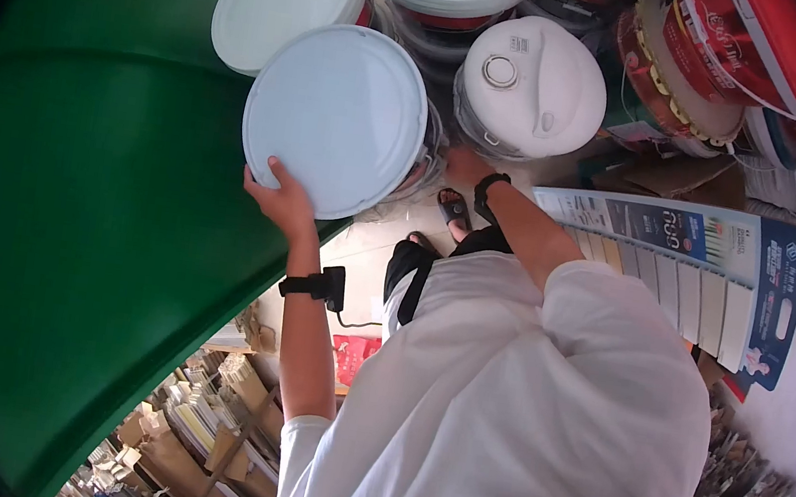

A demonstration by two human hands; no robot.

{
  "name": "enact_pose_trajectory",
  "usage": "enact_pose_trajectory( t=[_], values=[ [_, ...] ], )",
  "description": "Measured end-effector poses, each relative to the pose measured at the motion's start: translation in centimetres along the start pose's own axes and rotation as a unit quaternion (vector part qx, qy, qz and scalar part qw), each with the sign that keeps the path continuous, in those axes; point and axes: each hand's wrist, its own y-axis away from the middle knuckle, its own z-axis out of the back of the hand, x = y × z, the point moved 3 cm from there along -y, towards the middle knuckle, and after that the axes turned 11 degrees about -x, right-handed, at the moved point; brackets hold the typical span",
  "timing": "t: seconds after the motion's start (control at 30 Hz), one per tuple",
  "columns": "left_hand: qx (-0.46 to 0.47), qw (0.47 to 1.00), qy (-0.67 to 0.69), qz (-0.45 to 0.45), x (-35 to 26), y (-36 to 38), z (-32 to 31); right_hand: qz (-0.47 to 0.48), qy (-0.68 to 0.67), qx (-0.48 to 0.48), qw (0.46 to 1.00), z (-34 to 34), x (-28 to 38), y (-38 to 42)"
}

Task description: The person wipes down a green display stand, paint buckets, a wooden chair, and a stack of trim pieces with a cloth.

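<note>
A lidded bucket (334, 120) with a pale blue lid stands in front of me. My left hand (282, 198) grips the near left edge of the lid, thumb on top and fingers curled over the side. Close to the bucket's right side is my right hand (467, 167), below a white oval-topped container (535, 86) with a round cap. Its fingers are blurred and partly in shadow, so I cannot see whether they touch the bucket. Clear plastic wrap hangs around the bucket's side.
More lidded buckets (289, 3) stand behind, with red pails (737, 42) at the right. A large green sheet-like surface (104, 190) fills the left. A sample board (698, 258) lies by my right arm. Stacked stock (204, 424) lines the lower left. My feet are on a pale floor.
</note>
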Motion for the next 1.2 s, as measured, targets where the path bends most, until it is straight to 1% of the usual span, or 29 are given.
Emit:
enact_pose_trajectory(
  t=[0.07, 0.17, 0.27, 0.37, 0.47, 0.57, 0.67, 0.77, 0.83, 0.9, 0.93, 1.0, 1.03, 1.13, 1.17, 1.2],
  values=[
    [0.007, 1.000, -0.008, -0.001, 0.0, -0.1, 0.2, 0.033, 0.028, 0.054, 0.998, -0.3, 1.1, 1.1],
    [0.008, 1.000, -0.002, -0.001, 0.2, -0.4, 0.1, 0.044, 0.016, 0.050, 0.998, -1.5, 0.9, 1.4],
    [0.010, 1.000, 0.000, 0.009, 0.1, 0.2, 0.3, 0.042, 0.041, 0.035, 0.998, -1.9, 0.5, 2.4],
    [0.013, 1.000, 0.007, 0.000, 0.0, -0.1, 0.1, -0.003, 0.050, 0.065, 0.997, -1.3, 0.6, 1.8],
    [0.015, 1.000, 0.015, 0.005, 0.0, -0.1, 0.1, -0.027, 0.086, 0.014, 0.996, -0.9, 1.8, 2.5],
    [0.008, 1.000, 0.014, -0.001, 0.2, -0.1, 0.0, 0.032, 0.146, 0.035, 0.988, -2.0, 2.3, 2.4],
    [0.009, 1.000, 0.005, -0.001, 0.0, 0.1, 0.1, 0.015, 0.160, 0.097, 0.982, -2.8, 2.4, 2.0],
    [0.000, 1.000, -0.005, 0.004, 0.1, -0.1, 0.2, 0.091, 0.237, 0.117, 0.960, -0.8, 4.8, 3.5],
    [0.002, 1.000, 0.000, 0.007, 0.4, -0.1, -0.3, 0.144, 0.205, 0.048, 0.967, -1.5, 5.5, 4.6],
    [0.011, 1.000, 0.008, 0.009, 0.6, -0.3, 0.0, 0.150, 0.194, 0.060, 0.968, -4.1, 4.8, 4.5],
    [0.010, 1.000, 0.006, 0.005, 0.6, -0.4, 0.3, 0.136, 0.172, 0.070, 0.973, -4.7, 4.2, 4.5],
    [0.008, 1.000, 0.001, -0.001, 0.0, -0.1, 0.3, 0.105, 0.130, 0.092, 0.982, -2.9, 4.3, 4.9],
    [0.006, 1.000, 0.005, 0.002, 0.0, -0.1, 0.3, 0.075, 0.132, 0.088, 0.985, -1.8, 4.2, 5.0],
    [0.000, 1.000, 0.012, 0.004, 0.1, -0.1, 0.2, 0.015, 0.199, 0.132, 0.971, -0.8, 1.5, 3.9],
    [-0.004, 1.000, 0.009, -0.001, 0.0, -0.1, 0.2, -0.003, 0.145, 0.045, 0.988, 0.4, 1.5, 3.6],
    [-0.006, 1.000, 0.006, -0.006, 0.0, -0.1, 0.2, 0.001, 0.151, 0.062, 0.987, 0.7, 1.8, 3.6]
  ],
)
